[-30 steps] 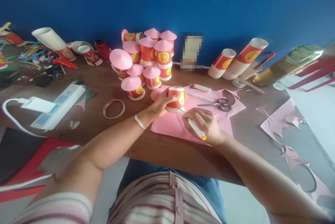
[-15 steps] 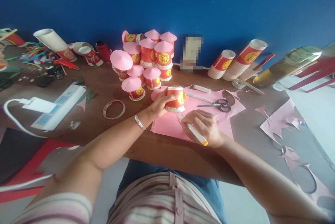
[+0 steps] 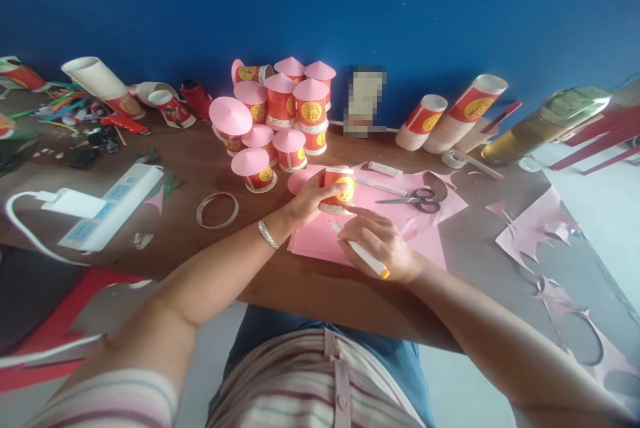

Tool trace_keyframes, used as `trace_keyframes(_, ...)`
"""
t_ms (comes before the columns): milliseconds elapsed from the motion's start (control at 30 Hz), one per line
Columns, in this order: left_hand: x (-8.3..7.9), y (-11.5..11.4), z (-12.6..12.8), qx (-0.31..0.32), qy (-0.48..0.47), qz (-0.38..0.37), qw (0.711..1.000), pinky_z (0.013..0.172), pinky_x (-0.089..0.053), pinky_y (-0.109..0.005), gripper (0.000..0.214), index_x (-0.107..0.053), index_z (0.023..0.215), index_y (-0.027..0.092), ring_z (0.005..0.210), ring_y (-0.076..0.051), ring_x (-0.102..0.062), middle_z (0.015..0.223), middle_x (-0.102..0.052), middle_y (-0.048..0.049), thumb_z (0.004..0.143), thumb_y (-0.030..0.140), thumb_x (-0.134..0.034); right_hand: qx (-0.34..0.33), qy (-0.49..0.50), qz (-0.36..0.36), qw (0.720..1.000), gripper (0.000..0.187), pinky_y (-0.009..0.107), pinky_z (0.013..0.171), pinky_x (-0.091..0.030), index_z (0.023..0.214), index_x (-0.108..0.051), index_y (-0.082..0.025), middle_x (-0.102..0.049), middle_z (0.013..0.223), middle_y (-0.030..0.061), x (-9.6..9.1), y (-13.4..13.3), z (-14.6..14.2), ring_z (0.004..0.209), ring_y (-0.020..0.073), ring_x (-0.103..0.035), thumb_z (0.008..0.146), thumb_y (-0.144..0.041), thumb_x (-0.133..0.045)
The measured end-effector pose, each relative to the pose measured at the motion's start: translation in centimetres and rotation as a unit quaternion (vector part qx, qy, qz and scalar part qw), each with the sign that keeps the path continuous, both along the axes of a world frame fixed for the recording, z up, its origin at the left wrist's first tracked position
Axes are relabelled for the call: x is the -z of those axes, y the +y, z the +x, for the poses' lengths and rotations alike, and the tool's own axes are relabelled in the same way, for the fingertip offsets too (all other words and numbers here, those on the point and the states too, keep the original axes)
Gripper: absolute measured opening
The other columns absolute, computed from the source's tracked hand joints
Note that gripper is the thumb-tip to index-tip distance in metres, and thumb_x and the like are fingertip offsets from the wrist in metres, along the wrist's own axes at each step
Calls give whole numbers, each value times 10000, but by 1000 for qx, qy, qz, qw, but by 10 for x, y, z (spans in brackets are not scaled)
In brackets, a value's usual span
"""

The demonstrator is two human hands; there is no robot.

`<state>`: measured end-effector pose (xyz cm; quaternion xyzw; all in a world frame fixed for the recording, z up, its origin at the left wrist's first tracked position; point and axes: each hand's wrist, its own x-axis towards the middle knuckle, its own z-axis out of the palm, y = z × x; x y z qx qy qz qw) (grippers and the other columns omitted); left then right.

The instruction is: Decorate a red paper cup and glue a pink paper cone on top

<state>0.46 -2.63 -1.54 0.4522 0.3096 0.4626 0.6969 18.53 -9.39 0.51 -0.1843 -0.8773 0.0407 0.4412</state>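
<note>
My left hand point(image 3: 306, 203) grips a red paper cup point(image 3: 339, 188) with a yellow emblem, standing upside down on a stack of pink paper point(image 3: 380, 235). My right hand point(image 3: 383, 241) holds a white pen with an orange end point(image 3: 361, 251), its tip on the pink paper just in front of the cup's rim. Behind the cup stands a cluster of red cups topped with pink paper cones point(image 3: 280, 115).
Scissors point(image 3: 413, 199) and a white marker point(image 3: 383, 185) lie on the pink paper. A tape ring point(image 3: 217, 209) and a white power strip point(image 3: 113, 211) sit to the left. Stacked cups point(image 3: 463, 115) lie at the back right, pink offcuts point(image 3: 535, 225) to the right.
My right hand with the pen has slid left and nearer to me round the cup's rim. The cup has turned slightly in my left hand, showing more of its yellow emblem.
</note>
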Motion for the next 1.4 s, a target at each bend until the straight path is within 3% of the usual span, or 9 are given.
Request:
trace_keyframes(100,-1,0,0,12,6,-9,1000,828,-531,-342,368,-694,1069,169,919,-203,-664,970,-713,-58,790,374,-820,32,14,28,999,194,365,847,-649,988,-597,-214,-686,777,-10,0,1,0,674,139,-663,884,-54,-634)
trace_keyframes(200,-2,1,-1,16,0,-13,1000,803,-526,-327,369,-683,1034,167,917,-202,-664,974,-709,-61,777,396,-817,78,20,47,996,213,293,663,-583,967,-586,-211,-671,733,-9,0,2,2,658,149,-658,867,-32,-643)
trace_keyframes(267,-3,1,-1,20,0,-11,1000,775,-525,-314,379,-680,1035,172,925,-206,-670,981,-712,-62,773,411,-815,97,10,55,994,214,278,624,-547,958,-575,-212,-665,716,-14,0,3,3,635,143,-644,871,-28,-641)
trace_keyframes(500,-4,0,-1,13,10,3,1000,757,-522,-299,332,-669,997,174,914,-195,-666,972,-704,-51,793,397,-806,120,-10,89,989,218,282,627,-520,976,-561,-199,-670,721,-7,4,5,5,639,148,-644,872,-35,-660)
trace_keyframes(867,0,2,-2,5,13,-19,1000,780,-531,-315,445,-656,1097,173,988,-225,-678,1061,-707,-75,760,398,-840,146,-40,77,985,204,274,618,-480,962,-546,-221,-661,743,-14,3,6,7,636,132,-606,893,-43,-618)
trace_keyframes(1200,-1,1,0,2,18,-11,1000,782,-528,-321,401,-660,1043,170,916,-203,-677,992,-708,-58,760,393,-836,134,-45,63,988,213,278,628,-498,991,-563,-218,-661,748,-11,4,6,9,637,142,-612,883,-45,-624)
trace_keyframes(1400,-2,1,-1,5,17,-13,1000,774,-533,-323,436,-655,1082,171,976,-228,-680,1059,-712,-82,750,388,-836,123,-40,56,990,217,275,629,-503,990,-565,-215,-665,754,-14,3,6,8,639,138,-620,883,-34,-619)
